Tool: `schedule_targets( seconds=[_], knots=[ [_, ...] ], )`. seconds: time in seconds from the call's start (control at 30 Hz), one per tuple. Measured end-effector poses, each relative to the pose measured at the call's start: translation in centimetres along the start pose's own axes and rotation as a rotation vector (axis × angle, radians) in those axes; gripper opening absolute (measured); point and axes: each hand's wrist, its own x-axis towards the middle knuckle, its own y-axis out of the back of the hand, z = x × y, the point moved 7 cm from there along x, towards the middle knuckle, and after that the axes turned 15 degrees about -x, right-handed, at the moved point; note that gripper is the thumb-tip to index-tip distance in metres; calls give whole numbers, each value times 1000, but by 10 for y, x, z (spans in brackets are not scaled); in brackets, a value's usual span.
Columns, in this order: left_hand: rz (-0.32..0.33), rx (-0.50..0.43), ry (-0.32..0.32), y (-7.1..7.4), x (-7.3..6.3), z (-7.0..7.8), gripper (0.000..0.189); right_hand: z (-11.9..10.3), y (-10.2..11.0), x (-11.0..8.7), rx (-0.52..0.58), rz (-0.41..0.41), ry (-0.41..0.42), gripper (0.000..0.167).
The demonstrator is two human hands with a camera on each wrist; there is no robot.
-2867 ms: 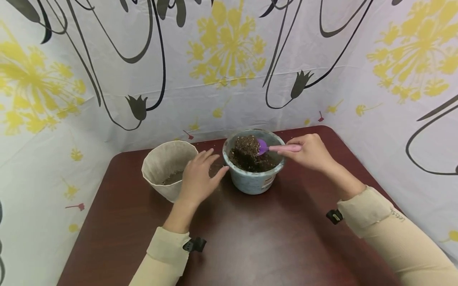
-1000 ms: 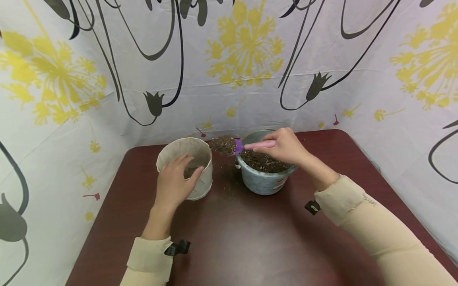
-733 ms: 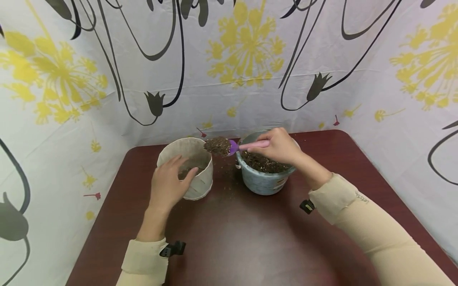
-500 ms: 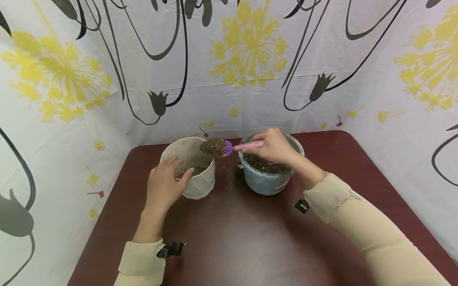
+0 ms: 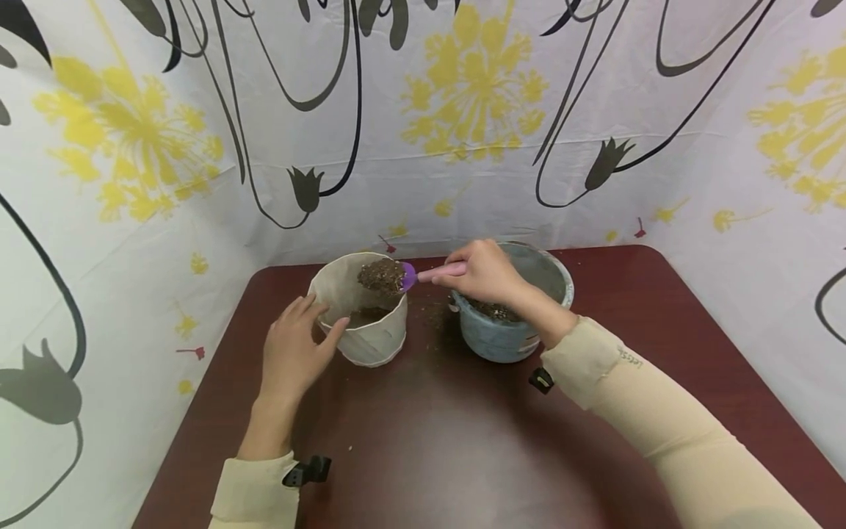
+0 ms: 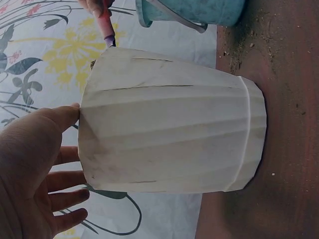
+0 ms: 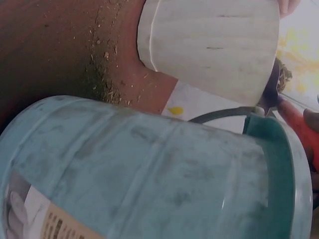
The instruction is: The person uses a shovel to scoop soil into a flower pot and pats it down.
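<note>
My right hand [image 5: 489, 270] grips the pink handle of a small garden trowel [image 5: 408, 277] with a purple blade. A heaped clump of dark soil [image 5: 380, 276] sits on the blade, over the right side of a whitish plant pot's mouth. That pot [image 5: 373, 344] stands upright on the table with some soil at its bottom. My left hand [image 5: 294, 356] is at the pot's left rim, thumb and fingers spread; in the left wrist view the fingertips are right at the rim. Below my right forearm stands a blue bucket [image 5: 492, 339], its soil partly hidden by the hand.
Loose soil crumbs [image 7: 102, 59] lie on the dark red table [image 5: 423, 441] between pot and bucket. The bucket's grey carrying handle [image 6: 184, 17] hangs on the side facing the pot. A patterned white cloth [image 5: 390, 169] encloses the table's back and sides.
My right hand has carried the loaded trowel leftward from the bucket to over the pot. My left hand has moved from the pot's right side to its left rim.
</note>
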Motion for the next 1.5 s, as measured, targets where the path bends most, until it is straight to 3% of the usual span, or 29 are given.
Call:
schedule_targets(
  seconds=[0.4,0.73,1.13,1.5],
  knots=[
    [19,-73,42,-4,-9,-11,51,-14,-3,4,-121,53,37,22],
    [48,-92,24,-4,-9,-12,51,-23,-8,5,-198,80,58,20],
    [78,-95,2,-3,-10,-10,48,-36,-11,-1,-286,183,166,18],
    [98,-97,1,-2,-11,-11,47,-45,-5,-7,-303,366,272,15]
  ],
)
